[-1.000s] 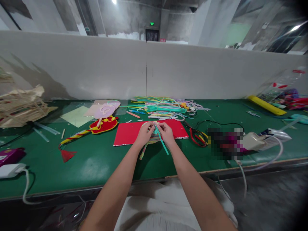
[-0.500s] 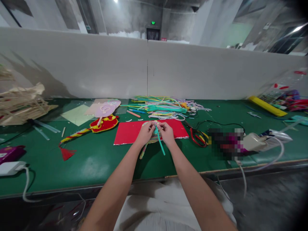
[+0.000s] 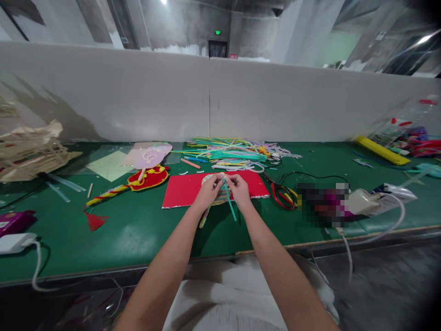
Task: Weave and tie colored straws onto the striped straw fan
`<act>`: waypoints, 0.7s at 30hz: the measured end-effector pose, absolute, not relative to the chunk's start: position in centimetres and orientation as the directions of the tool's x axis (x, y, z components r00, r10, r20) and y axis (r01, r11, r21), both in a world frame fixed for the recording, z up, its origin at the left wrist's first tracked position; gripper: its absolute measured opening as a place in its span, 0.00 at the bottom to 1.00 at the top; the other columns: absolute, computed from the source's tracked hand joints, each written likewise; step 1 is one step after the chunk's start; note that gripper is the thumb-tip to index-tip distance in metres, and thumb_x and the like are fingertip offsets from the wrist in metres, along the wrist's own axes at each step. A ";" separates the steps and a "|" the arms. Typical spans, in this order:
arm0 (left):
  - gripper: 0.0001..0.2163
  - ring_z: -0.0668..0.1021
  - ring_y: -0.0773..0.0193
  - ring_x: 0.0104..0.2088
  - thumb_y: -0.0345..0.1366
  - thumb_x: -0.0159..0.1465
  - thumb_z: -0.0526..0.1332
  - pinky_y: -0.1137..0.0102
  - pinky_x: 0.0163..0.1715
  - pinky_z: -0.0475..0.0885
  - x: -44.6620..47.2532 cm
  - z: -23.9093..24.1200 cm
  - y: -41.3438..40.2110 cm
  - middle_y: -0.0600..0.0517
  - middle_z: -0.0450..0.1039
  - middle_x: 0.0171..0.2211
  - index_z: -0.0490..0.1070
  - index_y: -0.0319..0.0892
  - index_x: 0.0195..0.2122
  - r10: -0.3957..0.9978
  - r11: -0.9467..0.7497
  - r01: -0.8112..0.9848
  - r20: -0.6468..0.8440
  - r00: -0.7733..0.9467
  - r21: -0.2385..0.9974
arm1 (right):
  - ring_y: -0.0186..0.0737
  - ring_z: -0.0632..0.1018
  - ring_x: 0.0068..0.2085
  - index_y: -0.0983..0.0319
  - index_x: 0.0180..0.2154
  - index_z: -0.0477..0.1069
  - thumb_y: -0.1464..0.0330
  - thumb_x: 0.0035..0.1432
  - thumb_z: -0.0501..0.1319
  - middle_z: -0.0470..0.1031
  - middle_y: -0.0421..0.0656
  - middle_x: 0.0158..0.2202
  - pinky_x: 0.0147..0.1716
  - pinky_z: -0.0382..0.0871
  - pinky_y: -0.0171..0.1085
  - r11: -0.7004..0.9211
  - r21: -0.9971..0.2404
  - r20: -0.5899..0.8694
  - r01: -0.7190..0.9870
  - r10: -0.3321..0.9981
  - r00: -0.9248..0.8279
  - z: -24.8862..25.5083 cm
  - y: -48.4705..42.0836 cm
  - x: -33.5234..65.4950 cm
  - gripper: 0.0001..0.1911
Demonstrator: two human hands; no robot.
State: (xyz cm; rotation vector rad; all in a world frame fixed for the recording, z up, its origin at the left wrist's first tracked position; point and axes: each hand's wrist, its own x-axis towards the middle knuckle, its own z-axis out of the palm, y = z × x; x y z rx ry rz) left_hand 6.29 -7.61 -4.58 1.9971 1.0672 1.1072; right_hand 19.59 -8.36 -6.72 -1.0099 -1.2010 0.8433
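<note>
A teal strip that looks like a pipe cleaner [image 3: 232,207] hangs down between my two hands. My left hand [image 3: 208,191] pinches near its upper end, and my right hand [image 3: 239,189] closes on the same spot from the other side. Beneath my fingers is a rounded, multicoloured fan-like piece [image 3: 220,201], mostly covered by the hands; its twisted stem pokes out toward me at lower left. Both hands are over a red board [image 3: 181,193] lying on the green table [image 3: 138,248]. The exact pinch point is too small to make out.
Behind the board lies a pile of coloured pipe cleaners [image 3: 234,154]. To the left are a red-and-yellow fan [image 3: 148,178] with a tassel and a lilac fan-shaped piece [image 3: 148,156]. Red-handled scissors [image 3: 283,197] and a glue gun-like blurred item [image 3: 324,204] sit to the right.
The hands stay at the same place over the board. The hanging teal end has shifted very slightly; the fingers have barely moved.
</note>
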 end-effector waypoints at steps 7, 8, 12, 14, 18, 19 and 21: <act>0.06 0.69 0.69 0.30 0.37 0.60 0.52 0.75 0.31 0.64 5.9 -4.4 -7.4 0.53 0.67 0.29 0.64 0.40 0.33 0.835 -0.534 0.359 0.412 0.364 0.766 | 0.32 0.68 0.26 0.61 0.28 0.66 0.56 0.49 0.57 0.67 0.38 0.25 0.27 0.63 0.33 0.325 -0.946 0.322 0.003 0.937 0.136 -6.0 -8.8 19.5 0.14; 0.07 0.69 0.69 0.29 0.37 0.60 0.52 0.75 0.30 0.64 5.9 -4.5 -7.4 0.53 0.67 0.28 0.64 0.40 0.32 0.826 -0.542 0.357 0.404 0.394 0.761 | 0.32 0.67 0.25 0.61 0.27 0.65 0.56 0.49 0.57 0.66 0.38 0.24 0.26 0.63 0.32 0.332 -0.943 0.332 0.028 0.934 0.133 -5.8 -8.9 19.6 0.14; 0.08 0.67 0.69 0.28 0.38 0.60 0.51 0.74 0.30 0.65 5.9 -4.9 -7.3 0.54 0.64 0.26 0.63 0.39 0.29 0.797 -0.556 0.342 0.369 0.478 0.757 | 0.32 0.66 0.25 0.61 0.24 0.63 0.57 0.50 0.57 0.64 0.37 0.23 0.25 0.61 0.32 0.369 -0.918 0.383 0.147 0.919 0.087 -5.5 -9.1 19.8 0.14; 0.08 0.67 0.69 0.28 0.38 0.60 0.50 0.74 0.31 0.65 5.8 -5.0 -7.2 0.54 0.64 0.26 0.63 0.39 0.29 0.797 -0.549 0.337 0.357 0.488 0.765 | 0.32 0.66 0.25 0.61 0.24 0.63 0.57 0.51 0.56 0.64 0.37 0.23 0.25 0.60 0.31 0.375 -0.907 0.393 0.189 0.918 0.062 -5.4 -9.2 20.0 0.14; 0.08 0.68 0.68 0.29 0.38 0.60 0.50 0.73 0.31 0.65 5.7 -5.1 -7.2 0.54 0.64 0.27 0.63 0.40 0.30 0.789 -0.554 0.326 0.357 0.501 0.766 | 0.32 0.66 0.25 0.61 0.24 0.63 0.57 0.52 0.54 0.63 0.37 0.22 0.25 0.60 0.31 0.388 -0.887 0.409 0.249 0.912 0.036 -5.2 -9.4 20.1 0.14; 0.07 0.68 0.68 0.29 0.37 0.60 0.50 0.73 0.31 0.65 5.7 -5.0 -7.2 0.54 0.64 0.27 0.63 0.40 0.30 0.786 -0.558 0.328 0.359 0.503 0.762 | 0.32 0.66 0.25 0.61 0.24 0.63 0.58 0.53 0.54 0.63 0.37 0.22 0.25 0.60 0.32 0.392 -0.882 0.414 0.262 0.910 0.031 -5.2 -9.4 20.1 0.14; 0.07 0.68 0.68 0.29 0.36 0.60 0.50 0.74 0.31 0.65 5.6 -5.0 -7.1 0.54 0.64 0.27 0.63 0.40 0.30 0.786 -0.565 0.343 0.362 0.502 0.751 | 0.32 0.66 0.25 0.61 0.24 0.63 0.57 0.53 0.54 0.63 0.37 0.22 0.26 0.60 0.32 0.403 -0.868 0.428 0.290 0.903 0.025 -5.1 -9.5 20.1 0.14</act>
